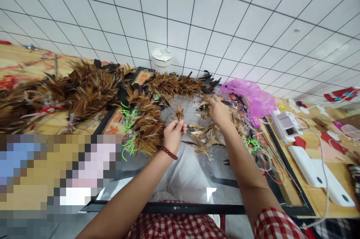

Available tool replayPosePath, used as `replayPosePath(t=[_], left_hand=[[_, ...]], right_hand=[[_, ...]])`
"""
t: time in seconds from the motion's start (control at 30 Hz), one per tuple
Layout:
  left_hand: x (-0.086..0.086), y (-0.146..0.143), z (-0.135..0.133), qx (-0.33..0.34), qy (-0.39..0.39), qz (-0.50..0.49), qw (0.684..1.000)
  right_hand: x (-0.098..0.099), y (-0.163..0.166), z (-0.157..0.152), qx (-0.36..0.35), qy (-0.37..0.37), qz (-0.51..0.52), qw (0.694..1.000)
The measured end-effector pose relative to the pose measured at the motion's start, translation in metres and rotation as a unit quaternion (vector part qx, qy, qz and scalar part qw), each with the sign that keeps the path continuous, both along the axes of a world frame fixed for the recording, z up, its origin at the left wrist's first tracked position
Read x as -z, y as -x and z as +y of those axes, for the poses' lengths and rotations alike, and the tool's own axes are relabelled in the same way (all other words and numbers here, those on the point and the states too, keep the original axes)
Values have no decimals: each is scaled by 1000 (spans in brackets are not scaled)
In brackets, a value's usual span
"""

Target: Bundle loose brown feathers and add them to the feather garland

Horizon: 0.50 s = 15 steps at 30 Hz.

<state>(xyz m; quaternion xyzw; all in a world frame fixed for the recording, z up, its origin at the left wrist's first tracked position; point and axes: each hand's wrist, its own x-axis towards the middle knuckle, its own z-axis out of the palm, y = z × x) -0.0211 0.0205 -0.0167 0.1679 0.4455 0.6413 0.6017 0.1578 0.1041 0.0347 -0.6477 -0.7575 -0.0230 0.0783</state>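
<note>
My left hand (172,135) pinches a small bunch of brown feathers (180,113) upright between thumb and fingers. A dark red bead bracelet (169,152) is on that wrist. To its right, my right hand (219,111) is over loose brown and pale feathers (209,137). Its fingers are curled with the tips down at the pile; what they hold, if anything, is hidden. Left of my hands are brown feather bundles (149,126) with bright green ties (128,130). Behind lies a long row of brown feathers with black ends (177,84). All this rests on a black-edged glass tabletop (202,208).
A white lidded bin (161,58) stands by the tiled wall. A pink plastic bag (250,96) lies at the back right. White power strips (320,175) and a cable occupy the right wooden table. More feather bundles (84,92) cover the left table. The lower left is pixelated.
</note>
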Motion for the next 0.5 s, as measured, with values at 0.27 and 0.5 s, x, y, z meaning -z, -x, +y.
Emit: replayPosePath(t=[0.27,0.5], left_hand=[[1,-13,51,-30,-5,-34,999],[8,-16,63,-12,-52,-10,999]], right_hand=[[1,-9,4,-62,-42,95,993],[-18,-25,-2,-38,-150,228,961]])
